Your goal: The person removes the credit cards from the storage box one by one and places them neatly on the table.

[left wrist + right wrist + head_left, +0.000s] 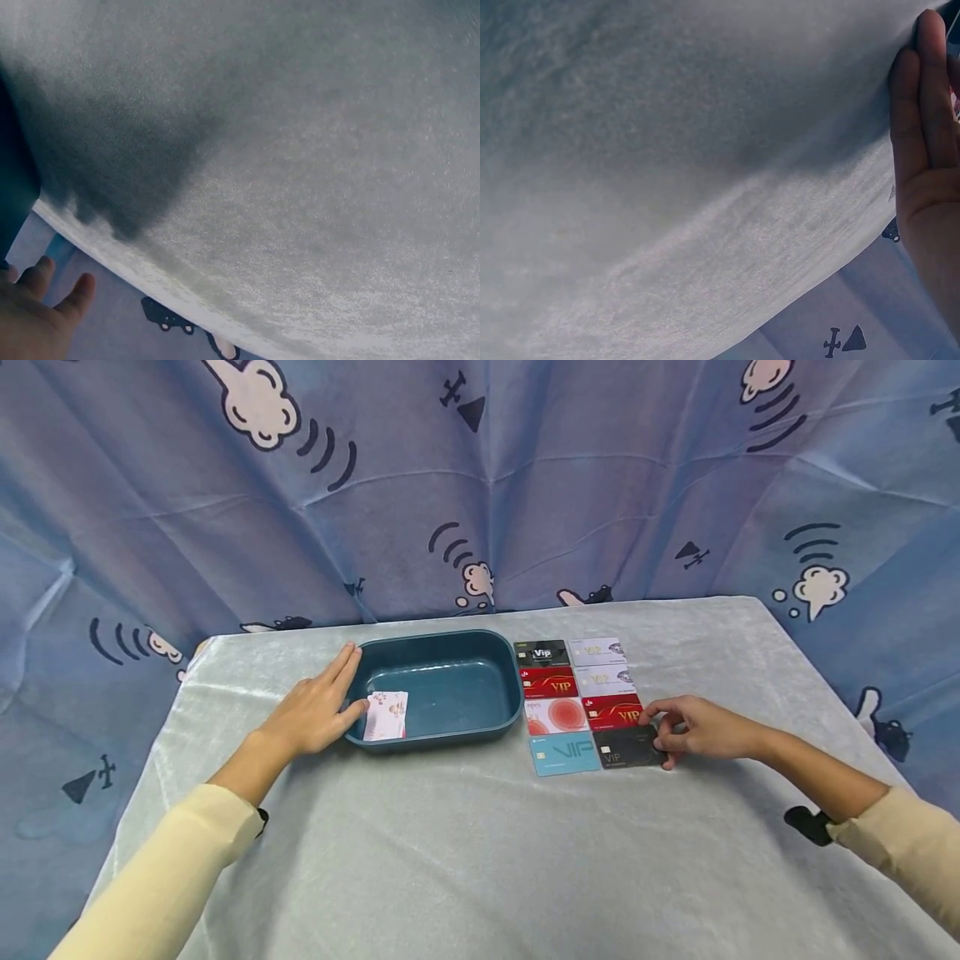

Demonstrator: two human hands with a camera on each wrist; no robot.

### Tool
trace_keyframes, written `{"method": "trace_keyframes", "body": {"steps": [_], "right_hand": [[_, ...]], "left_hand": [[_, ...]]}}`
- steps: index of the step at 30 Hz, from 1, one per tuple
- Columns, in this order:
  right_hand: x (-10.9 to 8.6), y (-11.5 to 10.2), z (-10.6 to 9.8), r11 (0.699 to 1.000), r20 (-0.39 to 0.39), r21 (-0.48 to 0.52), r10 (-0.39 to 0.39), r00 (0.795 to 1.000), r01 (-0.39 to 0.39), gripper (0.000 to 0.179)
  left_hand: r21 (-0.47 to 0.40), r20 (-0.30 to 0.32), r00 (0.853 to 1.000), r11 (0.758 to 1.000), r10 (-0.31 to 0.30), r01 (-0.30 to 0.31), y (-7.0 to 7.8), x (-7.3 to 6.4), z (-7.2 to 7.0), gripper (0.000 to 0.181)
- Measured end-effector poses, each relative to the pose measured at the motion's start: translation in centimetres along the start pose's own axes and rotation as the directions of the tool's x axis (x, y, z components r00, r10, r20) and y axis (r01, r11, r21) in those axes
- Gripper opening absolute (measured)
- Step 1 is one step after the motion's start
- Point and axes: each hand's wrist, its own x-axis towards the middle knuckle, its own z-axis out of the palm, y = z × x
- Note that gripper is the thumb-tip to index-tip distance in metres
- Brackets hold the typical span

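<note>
A dark teal plastic box [442, 739] stands on the table, with a small pale card with a pink print [386, 717] inside at its left end. My left hand [315, 706] rests on the box's left rim, fingers straight and thumb over the edge. Right of the box lie bank-style cards in two columns. At the near right corner, my right hand [697, 727] pinches the right edge of a black VIP card [626, 748] with curled fingers. Beside that card is a light blue VIP card [564, 754]; above it is a red VIP card [611, 712].
Farther back lie another red card [550, 683], a white card with red circles [556, 716], a black card [542, 653] and two silver cards [597, 651]. Pale velvety cloth covers the table [465, 860]. A blue patterned curtain [405, 468] hangs behind it.
</note>
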Motion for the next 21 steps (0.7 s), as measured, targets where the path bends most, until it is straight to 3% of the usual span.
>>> {"method": "trace_keyframes", "body": {"steps": [6, 10, 15, 21], "right_hand": [[-0.1, -0.2, 0.0, 1.0, 0.0, -0.029, 0.003, 1.0, -0.003, 0.037], [-0.2, -1.0, 0.0, 0.992, 0.01, -0.121, 0.02, 1.0, -0.019, 0.037], [0.2, -2.9, -0.3, 0.95, -0.005, -0.311, 0.014, 1.0, -0.015, 0.039], [1.5, -5.1, -0.9, 0.913, -0.058, -0.408, -0.013, 0.998, -0.012, 0.039]], "left_hand": [[0.001, 0.008, 1.0, 1.0, 0.001, -0.001, 0.0, 0.0, 0.0, 0.077], [0.003, 0.018, 1.0, 1.0, -0.004, 0.004, 0.0, -0.1, -0.1, 0.077], [0.0, 0.018, 1.0, 1.0, -0.008, 0.008, 0.1, 0.0, -0.1, 0.077], [0.003, 0.015, 1.0, 1.0, -0.005, 0.005, -0.1, -0.1, -0.2, 0.077]]}}
